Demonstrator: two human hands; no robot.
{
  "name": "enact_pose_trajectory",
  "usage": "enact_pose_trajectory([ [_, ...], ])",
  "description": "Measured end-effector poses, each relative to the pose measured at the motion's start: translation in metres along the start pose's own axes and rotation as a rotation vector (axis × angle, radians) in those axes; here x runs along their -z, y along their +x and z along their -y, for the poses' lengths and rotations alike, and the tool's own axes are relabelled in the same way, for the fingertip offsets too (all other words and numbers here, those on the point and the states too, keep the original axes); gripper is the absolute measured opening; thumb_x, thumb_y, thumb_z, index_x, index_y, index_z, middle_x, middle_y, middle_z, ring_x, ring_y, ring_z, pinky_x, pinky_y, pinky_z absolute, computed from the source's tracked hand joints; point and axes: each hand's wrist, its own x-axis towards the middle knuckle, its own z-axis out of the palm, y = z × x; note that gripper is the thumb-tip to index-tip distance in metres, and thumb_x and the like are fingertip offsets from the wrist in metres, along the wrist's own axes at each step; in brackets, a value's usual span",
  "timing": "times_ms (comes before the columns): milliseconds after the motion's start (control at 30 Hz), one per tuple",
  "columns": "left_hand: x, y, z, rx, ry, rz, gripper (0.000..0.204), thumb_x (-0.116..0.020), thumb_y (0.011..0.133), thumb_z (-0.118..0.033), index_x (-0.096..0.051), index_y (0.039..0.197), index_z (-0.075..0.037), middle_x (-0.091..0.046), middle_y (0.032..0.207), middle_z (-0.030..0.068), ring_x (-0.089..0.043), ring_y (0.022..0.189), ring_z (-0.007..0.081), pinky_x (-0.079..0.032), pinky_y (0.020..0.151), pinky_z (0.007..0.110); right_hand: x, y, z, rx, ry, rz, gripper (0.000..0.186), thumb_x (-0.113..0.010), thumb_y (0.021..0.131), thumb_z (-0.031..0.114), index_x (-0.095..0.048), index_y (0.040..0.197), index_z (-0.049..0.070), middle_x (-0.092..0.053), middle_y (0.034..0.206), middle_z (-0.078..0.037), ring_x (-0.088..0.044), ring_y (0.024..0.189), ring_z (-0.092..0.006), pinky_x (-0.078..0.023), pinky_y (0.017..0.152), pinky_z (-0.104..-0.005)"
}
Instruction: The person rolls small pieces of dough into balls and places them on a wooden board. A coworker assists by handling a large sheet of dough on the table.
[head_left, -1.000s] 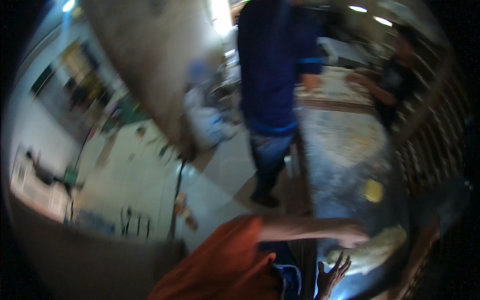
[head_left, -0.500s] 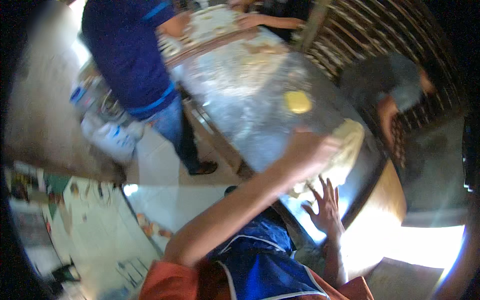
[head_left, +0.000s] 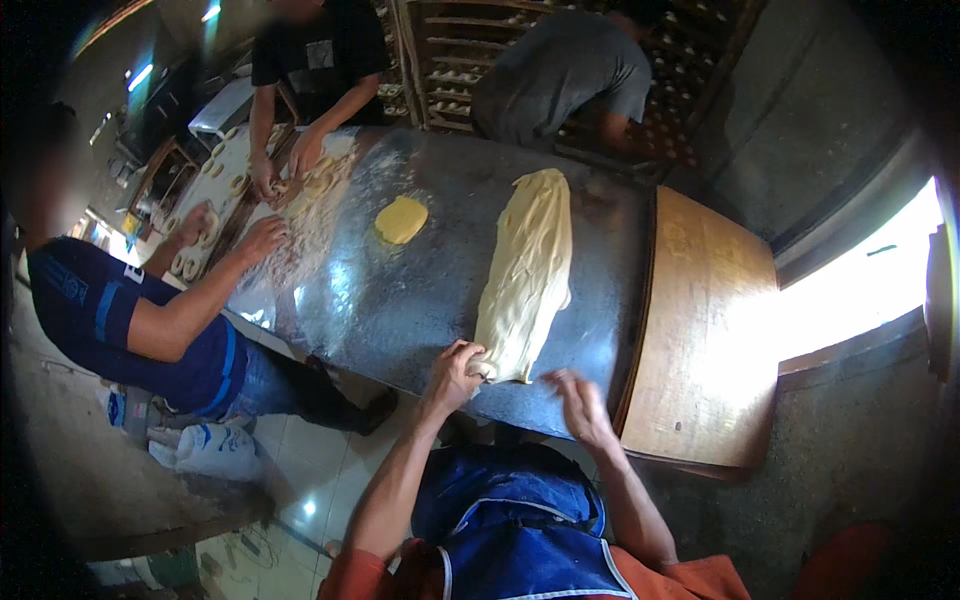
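A long, pale sheet of dough lies stretched over the dark metal tabletop, its surface wrinkled and smeared. My left hand is closed on the near left corner of the dough, with the edge pinched at its fingertips. Just right of the dough's near end hovers my right hand, a little blurred, holding nothing; its fingers are loosely bent and apart from the dough. Left of the sheet sits a small, flat, yellow lump, touched by neither hand.
Wooden boards flank the table's right side. Flour covers its far left part. A co-worker in dark blue and one in black handle dough there. Another in grey bends by the racks.
The view has swung round. My left hand, blurred over the middle of the dough before, now grips its near left corner. My right hand, earlier spread at the near end, is off it.
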Motion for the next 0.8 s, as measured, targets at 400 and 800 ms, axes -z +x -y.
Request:
enact_pose_trajectory([
  [400, 0.135, 0.138, -0.207, -0.322, -0.110, -0.301, 0.046, -0.074, 0.088, -0.003, -0.060, 0.133, -0.005, -0.069, 0.125, 0.0191, -0.069, 0.116, 0.0325, -0.057, 0.098, 0.042, 0.033, 0.166, 0.240, 0.238, 0.973, 0.015, 0.030, -0.055, 0.106, 0.031, -0.065, 0.112, 0.004, -0.069, 0.100, -0.012, -0.069, 0.085, -0.0256, -0.060, 0.077, -0.0427],
  [800, 0.005, 0.117, -0.069, -0.311, 0.290, 0.115, 0.055, -0.057, 0.103, -0.035, -0.049, 0.155, -0.022, -0.029, 0.168, 0.0166, -0.025, 0.157, 0.0401, -0.021, 0.124, 0.062, -0.104, 0.036, 0.030, 0.194, -0.067, -0.241, 0.085, -0.068, 0.098, 0.051, -0.033, 0.152, -0.006, -0.058, 0.133, -0.036, -0.056, 0.126, -0.0532, -0.046, 0.103, -0.0527],
])
